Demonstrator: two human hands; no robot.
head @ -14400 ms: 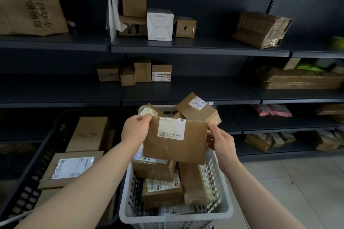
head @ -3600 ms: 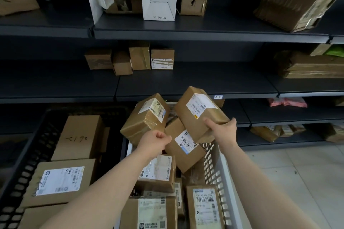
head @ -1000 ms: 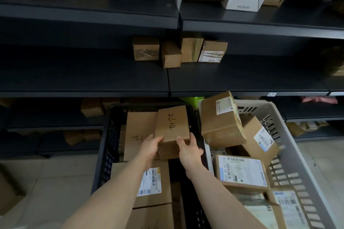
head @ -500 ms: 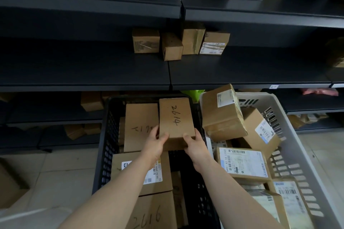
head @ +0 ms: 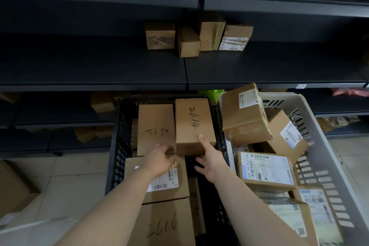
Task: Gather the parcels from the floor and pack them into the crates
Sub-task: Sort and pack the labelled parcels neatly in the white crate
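I am seeing my right hand (head: 209, 159) spreading relaxed fingers, one fingertip touching the brown cardboard parcel marked 2614 (head: 193, 124). My left hand (head: 159, 161) is showing blurred at that parcel's near left corner, so I cannot tell whether it is grasping. The parcel is lying at the far end of the black slotted plastic crate (head: 117, 136), with a white slotted plastic crate (head: 319, 146) standing just right of the black crate.

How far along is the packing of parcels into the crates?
Done: the white crate is heaped with parcels; the black crate holds several. In hand: the right hand touches the box marked 2614 in the black crate, the left hand beside it. Left: a brown box on the floor, far left.
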